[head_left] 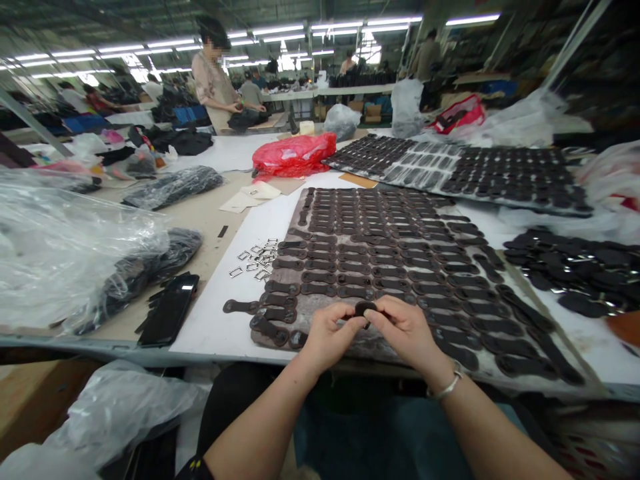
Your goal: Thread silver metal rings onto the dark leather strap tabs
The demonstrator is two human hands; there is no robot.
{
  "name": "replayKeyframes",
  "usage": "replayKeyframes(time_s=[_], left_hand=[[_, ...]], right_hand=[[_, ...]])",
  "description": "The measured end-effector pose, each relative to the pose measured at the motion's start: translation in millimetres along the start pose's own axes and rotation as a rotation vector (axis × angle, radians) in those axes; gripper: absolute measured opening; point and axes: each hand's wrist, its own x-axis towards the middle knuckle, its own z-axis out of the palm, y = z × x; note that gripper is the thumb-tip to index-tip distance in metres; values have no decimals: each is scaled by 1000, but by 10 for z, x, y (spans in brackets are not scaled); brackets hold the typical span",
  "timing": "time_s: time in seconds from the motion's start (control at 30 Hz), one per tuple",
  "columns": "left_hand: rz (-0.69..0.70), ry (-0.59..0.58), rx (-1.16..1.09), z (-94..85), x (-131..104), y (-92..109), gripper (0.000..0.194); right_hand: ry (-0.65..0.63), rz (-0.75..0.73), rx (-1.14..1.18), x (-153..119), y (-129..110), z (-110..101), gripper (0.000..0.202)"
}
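Between the fingertips of both hands is a small dark brown strap tab (366, 307), apparently bent over and partly hidden by the fingers. My left hand (331, 328) pinches it from the left, while my right hand (406, 327), with a bracelet at the wrist, pinches it from the right. Beneath them lies a grey board (284, 274) covered with rows of flat dark tabs (353, 275) with rounded ends. One loose tab (241, 306) sticks out past the board's left edge. Small rectangular metal rings (260, 260) are scattered on the white sheet left of the board.
Dark tabs with metal rings (580, 267) are heaped at the right. Behind stands another tab-covered board (430, 163) beside a red plastic bag (295, 155). A black phone (170, 310) and clear plastic bags (75, 247) lie left. A person (215, 80) works across the table.
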Motion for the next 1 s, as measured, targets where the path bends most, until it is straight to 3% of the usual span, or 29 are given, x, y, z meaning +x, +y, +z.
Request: replayKeyframes(time_s=[0.03,0.13,0.23,0.33,0.53,0.63,0.73,1.0], left_hand=[[8,-3,26,-3,5,-4,21],[20,-41,40,-9,16,1,23],[19,-100,-8,11,8,30,23],[15,-94,-55,60,-3,35,22],[-42,-69,-125,117,17,-62,24],[-71,-35,-52,98,16,-89,21],[-66,-90,35,89,-9,-93,21],[22,-46,254,137,-18,-173,27]], right_hand=[[6,0,3,3,2,-10,17],[14,-44,22,19,1,-36,32],[-57,-110,0,21,-19,-45,17],[-99,-127,-66,3,-16,-26,17],[-27,-196,-89,9,116,61,16],[-38,-203,-72,24,198,63,14],[-70,-185,-110,2,236,34,11],[-105,-79,-131,-34,144,33,23]])
